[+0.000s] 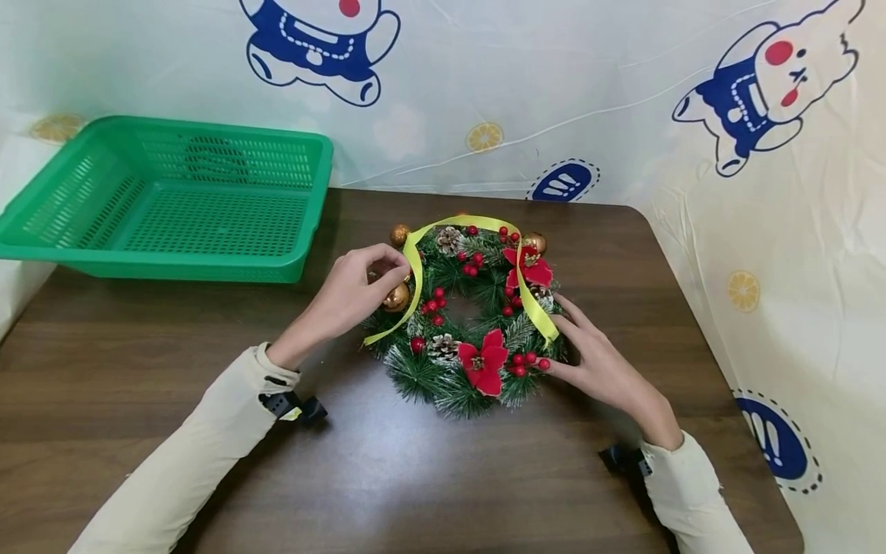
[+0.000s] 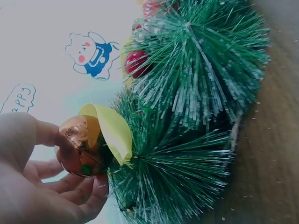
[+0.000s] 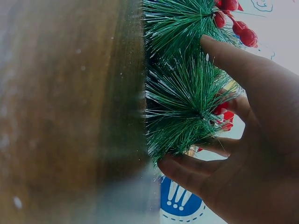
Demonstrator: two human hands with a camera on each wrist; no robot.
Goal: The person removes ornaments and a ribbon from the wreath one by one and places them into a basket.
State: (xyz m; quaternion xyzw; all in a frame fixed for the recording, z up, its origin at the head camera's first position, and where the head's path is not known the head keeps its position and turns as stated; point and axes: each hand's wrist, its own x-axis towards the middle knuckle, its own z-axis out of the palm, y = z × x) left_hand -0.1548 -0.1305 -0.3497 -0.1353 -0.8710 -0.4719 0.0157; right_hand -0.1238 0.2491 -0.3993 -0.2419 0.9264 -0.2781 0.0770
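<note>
A green Christmas wreath [image 1: 443,385] lies on the table, trimmed with red poinsettias [image 1: 482,362], red berries, pine cones [image 1: 443,348] and gold baubles. A yellow ribbon [image 1: 414,258] arches over its far side, both tails hanging forward. At the wreath's left, my left hand [image 1: 353,285] curls its thumb and fingers about a gold bauble [image 2: 77,149], right beside the ribbon [image 2: 114,133]. My right hand [image 1: 598,358] grips the wreath's right edge, thumb near the front berries [image 1: 519,363] and fingers spread farther back. Needles [image 3: 187,93] show between thumb and fingers in the right wrist view.
A green plastic basket [image 1: 314,200] stands at the back left of the brown wooden table [image 1: 415,477]. Behind and to the right hangs a pale printed cloth [image 1: 443,115] with cartoon figures. Both wrists wear black straps [image 1: 280,402].
</note>
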